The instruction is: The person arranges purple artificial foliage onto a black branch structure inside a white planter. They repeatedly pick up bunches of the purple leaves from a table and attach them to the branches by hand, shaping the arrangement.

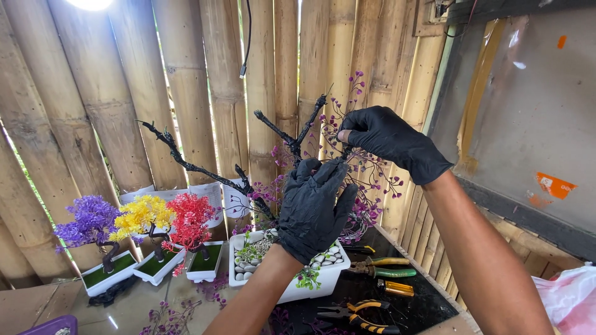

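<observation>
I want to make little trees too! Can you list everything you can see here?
Big tree: one, black bare branches, in white pot with pebbles.
Purple sprigs: many, on the tree's right branches.
Small trees: three, purple, yellow, red, in white pots at left.
Pliers: two, green-handled, yellow-and-black, on the dark mat.
Lighter: one, amber, beside the pliers.
Bamboo wall: tan, behind.
Left hand: black glove, on the trunk.
Right hand: black glove, pinching a sprig.

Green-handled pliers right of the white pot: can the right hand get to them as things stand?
Probably yes. The green-handled pliers lie uncovered on the dark mat below the right hand. That hand is up at the purple sprigs, fingers pinched, so it would have to let go first.
</observation>
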